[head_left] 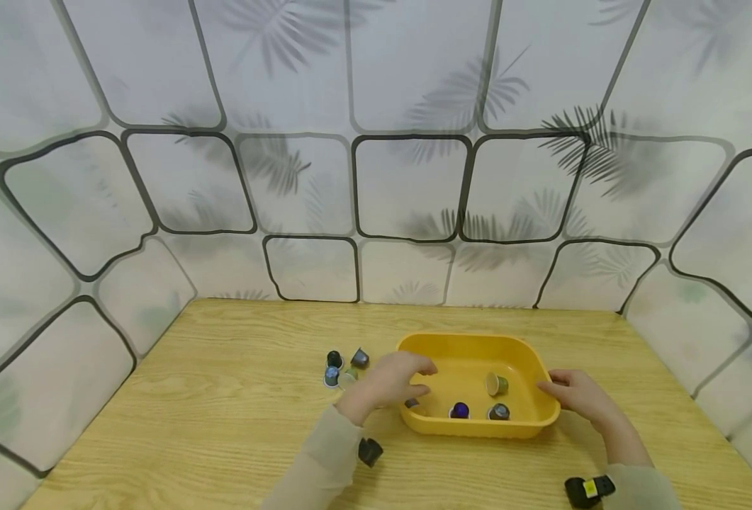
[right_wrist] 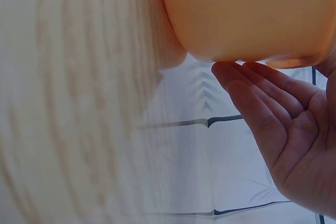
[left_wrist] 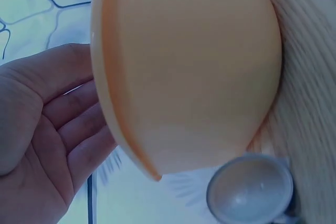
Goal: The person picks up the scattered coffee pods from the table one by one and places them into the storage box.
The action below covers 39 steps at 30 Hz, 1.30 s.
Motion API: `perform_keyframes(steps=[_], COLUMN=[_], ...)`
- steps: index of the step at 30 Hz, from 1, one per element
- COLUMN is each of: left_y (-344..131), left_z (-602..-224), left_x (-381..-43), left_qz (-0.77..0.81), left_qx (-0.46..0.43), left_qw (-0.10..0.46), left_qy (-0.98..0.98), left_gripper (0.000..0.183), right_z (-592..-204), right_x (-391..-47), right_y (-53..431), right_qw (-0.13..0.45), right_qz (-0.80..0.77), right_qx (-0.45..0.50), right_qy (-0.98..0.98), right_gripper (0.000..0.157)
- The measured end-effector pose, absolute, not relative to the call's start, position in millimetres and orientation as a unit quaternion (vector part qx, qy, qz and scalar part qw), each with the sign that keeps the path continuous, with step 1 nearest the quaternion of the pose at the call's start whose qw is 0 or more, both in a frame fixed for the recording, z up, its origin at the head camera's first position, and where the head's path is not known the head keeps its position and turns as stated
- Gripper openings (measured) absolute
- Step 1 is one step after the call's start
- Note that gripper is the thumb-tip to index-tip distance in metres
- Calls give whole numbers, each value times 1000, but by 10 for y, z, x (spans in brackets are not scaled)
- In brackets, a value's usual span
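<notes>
Nearest, on this side of the yellow tray [head_left: 478,428], are two pale sleeves: the left sleeve [head_left: 321,453] comes in from the tray's near left, the right sleeve [head_left: 637,489] from its near right. A black device [head_left: 370,452] sits by the left cuff, and a second dark unit [head_left: 589,490] with a yellow patch sits by the right one.

The right hand [head_left: 580,393] holds the tray's right end, thumb at the rim and long, nearly straight fingers touching the outer wall. The left hand [head_left: 393,379] is at the tray's left end, thumb and fingers parted and gripping nothing visible; whether it touches the rim I cannot tell.

The tray stands on the wood-grain table [head_left: 222,404]. Inside it, along the near wall, are a deep-blue capsule [head_left: 460,410] and, to its right, a grey capsule [head_left: 500,411]; a partly hidden capsule [head_left: 412,402] is at the left end, below the left thumb. Farther back in the tray, a green capsule [head_left: 497,384] lies on its side.

Outside, left of the tray, a group holds a pale green capsule [head_left: 348,378] partly covered by the left hand, a light-blue capsule [head_left: 332,375], a black capsule [head_left: 334,359] and a tilted grey-blue capsule [head_left: 360,358].

Beyond the tray rises a leaf-patterned backdrop [head_left: 407,184].
</notes>
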State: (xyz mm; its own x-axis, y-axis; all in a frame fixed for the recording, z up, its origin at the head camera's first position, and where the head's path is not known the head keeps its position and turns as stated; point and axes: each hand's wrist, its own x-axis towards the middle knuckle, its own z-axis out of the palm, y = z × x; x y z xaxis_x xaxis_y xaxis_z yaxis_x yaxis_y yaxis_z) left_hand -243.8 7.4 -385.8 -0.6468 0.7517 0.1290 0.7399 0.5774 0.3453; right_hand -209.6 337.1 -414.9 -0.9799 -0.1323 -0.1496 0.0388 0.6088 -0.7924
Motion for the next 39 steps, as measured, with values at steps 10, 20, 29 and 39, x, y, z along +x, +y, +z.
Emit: perform_keyframes(steps=[10,20,29,39], left_y=[-256,-559,-628,-609], left_z=[-3818,-3838,-3859,-3922], left_x=[-2422,-2418,-2403,-2418], left_qz=[201,211,228,233], left_qx=[389,375,370,365], left_qw=[2,-31,-28,-11], left_qy=[899,902,900,901], left_gripper=[28,28,26,27], right_z=[-4143,-4165,-4128,-4134], right_x=[-2101,-2136,-2107,-2104], right_y=[3379,3445,3374,3366], right_qw=[94,94,99,97], right_qz=[-433,-441,-437,-442], right_qx=[-28,-69,-30,-26], right_qy=[896,890,893,891], right_gripper=[46,48,45,44])
